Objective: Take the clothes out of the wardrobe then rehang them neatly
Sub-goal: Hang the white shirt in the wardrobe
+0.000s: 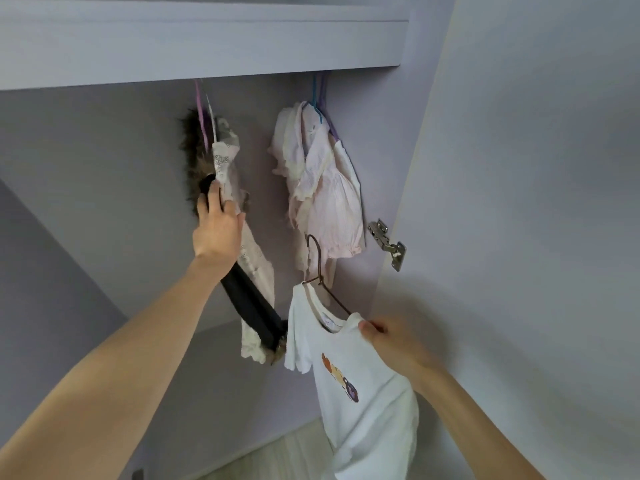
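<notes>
The hanging rail is hidden behind the front lip of the lilac wardrobe shelf (201,46) that spans the top of the frame, so the hanger hooks vanish upward out of sight. In the upper middle, a purple hanger (200,109) and a pale one beside it carry a dark garment with a shaggy fur trim (189,147) and a thin, crumpled cream printed cloth (225,161); how these pieces are attached is hard to make out. The left hand (216,226) reaches up at centre left and curls its fingers around the dark sleeve and the cream cloth together, and the smooth dark sleeve (252,306) trails down below the wrist to a furry cuff. To the right, a bunch of wrinkled pale pink striped clothes (322,188) hangs from a blue hanger (317,105) and another purple one, bunched so that separate pieces cannot be told apart. At lower right, the right hand (394,344), slightly blurred, pinches the shoulder of a white T-shirt (363,410) on a thin brown wire hanger (320,271), whose hook stands free in front of the pink clothes. The shirt bears a small orange and purple print and is cut off by the bottom edge. A metal door hinge (388,242) sits on the right wall.
</notes>
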A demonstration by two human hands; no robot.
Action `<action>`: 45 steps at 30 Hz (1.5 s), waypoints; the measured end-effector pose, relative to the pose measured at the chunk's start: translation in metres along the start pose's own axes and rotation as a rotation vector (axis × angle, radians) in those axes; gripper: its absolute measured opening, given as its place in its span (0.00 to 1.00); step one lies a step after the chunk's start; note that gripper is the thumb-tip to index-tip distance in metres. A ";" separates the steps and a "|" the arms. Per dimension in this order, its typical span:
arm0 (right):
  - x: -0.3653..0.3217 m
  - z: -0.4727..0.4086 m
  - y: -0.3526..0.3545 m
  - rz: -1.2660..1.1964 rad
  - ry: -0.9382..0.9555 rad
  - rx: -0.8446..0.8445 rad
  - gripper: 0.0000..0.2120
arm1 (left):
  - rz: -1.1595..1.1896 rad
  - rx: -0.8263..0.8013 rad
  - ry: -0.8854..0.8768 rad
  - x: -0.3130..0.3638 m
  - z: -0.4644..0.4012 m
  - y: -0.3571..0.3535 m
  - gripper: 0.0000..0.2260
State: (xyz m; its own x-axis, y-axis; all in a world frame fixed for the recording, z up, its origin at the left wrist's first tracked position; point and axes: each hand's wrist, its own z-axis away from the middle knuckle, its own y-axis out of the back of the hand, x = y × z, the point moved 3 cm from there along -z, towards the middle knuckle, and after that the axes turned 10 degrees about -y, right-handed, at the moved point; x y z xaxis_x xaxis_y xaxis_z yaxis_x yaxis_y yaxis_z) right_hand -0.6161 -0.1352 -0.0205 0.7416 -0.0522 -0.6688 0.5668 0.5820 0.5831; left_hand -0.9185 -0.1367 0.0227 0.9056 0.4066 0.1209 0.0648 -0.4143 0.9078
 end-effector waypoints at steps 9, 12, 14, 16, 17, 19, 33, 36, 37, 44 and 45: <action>-0.079 -0.030 -0.021 -0.268 0.205 0.153 0.19 | 0.354 0.193 0.124 -0.041 0.006 0.029 0.20; -0.109 -0.047 -0.018 -0.304 0.277 0.201 0.18 | 0.394 0.134 0.205 -0.044 0.000 0.030 0.20; -0.125 -0.062 -0.015 -0.336 0.289 0.218 0.18 | 0.417 0.112 0.222 -0.046 -0.003 0.027 0.18; -0.140 -0.077 -0.008 -0.373 0.300 0.247 0.19 | 0.456 0.133 0.254 -0.050 -0.006 0.025 0.15; -0.147 -0.085 -0.004 -0.398 0.304 0.256 0.19 | 0.472 0.147 0.267 -0.051 -0.008 0.023 0.15; -0.161 -0.101 0.004 -0.451 0.316 0.262 0.20 | 0.481 0.168 0.273 -0.052 -0.010 0.020 0.15; -0.249 -0.188 0.063 -0.387 0.455 0.385 0.21 | 0.705 0.187 0.432 -0.031 -0.032 -0.012 0.17; -0.255 -0.201 0.060 -0.370 0.454 0.380 0.14 | 0.765 0.157 0.446 -0.028 -0.038 -0.014 0.16; -0.253 -0.207 0.057 -0.343 0.445 0.392 0.14 | 0.776 0.153 0.453 -0.027 -0.039 -0.014 0.16; -0.238 -0.221 0.069 -0.147 0.375 0.509 0.14 | 0.797 0.156 0.466 -0.018 -0.040 -0.018 0.15; -0.238 -0.220 0.075 -0.131 0.375 0.528 0.14 | 0.798 0.155 0.464 -0.016 -0.040 -0.017 0.15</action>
State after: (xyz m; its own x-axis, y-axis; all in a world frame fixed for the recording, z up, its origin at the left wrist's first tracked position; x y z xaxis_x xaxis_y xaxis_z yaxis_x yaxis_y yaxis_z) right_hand -0.8293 0.0991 0.0811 0.5332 0.2466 -0.8093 0.8144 0.1093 0.5699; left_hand -0.9512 -0.1038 0.0209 0.4505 0.2254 0.8638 -0.4188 -0.8012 0.4275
